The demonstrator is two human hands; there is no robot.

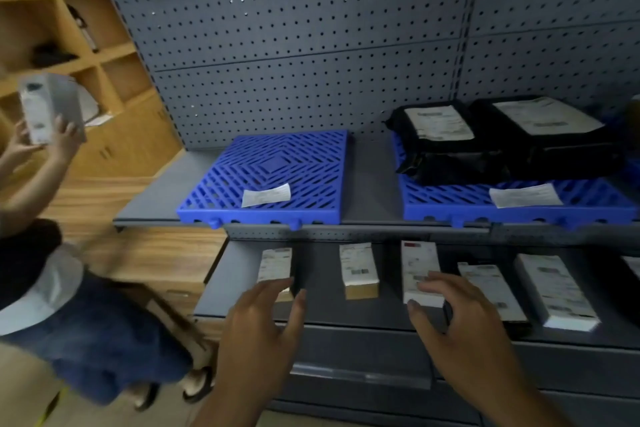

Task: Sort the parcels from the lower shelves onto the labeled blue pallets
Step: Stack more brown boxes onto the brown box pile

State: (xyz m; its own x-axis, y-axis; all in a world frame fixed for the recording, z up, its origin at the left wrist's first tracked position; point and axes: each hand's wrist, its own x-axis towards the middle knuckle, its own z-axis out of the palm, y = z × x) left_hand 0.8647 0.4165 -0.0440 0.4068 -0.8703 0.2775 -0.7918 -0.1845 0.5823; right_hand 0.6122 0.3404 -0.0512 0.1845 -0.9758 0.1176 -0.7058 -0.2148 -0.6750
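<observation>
Over five lower-shelf parcels (358, 270), left hand (263, 329) and right hand (460, 326) spread fingers (298, 308) wide, empty, beneath two blue pallets (277, 163).

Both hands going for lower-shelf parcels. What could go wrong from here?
1. Left hand nears the leftmost box, right hand the third box; grabbing two at once invites a wrong-pallet mix-up.
2. The paper label on the left pallet looks loose; a parcel could cover or shift it.
3. Black parcels sit piled unevenly; more may slide.
</observation>
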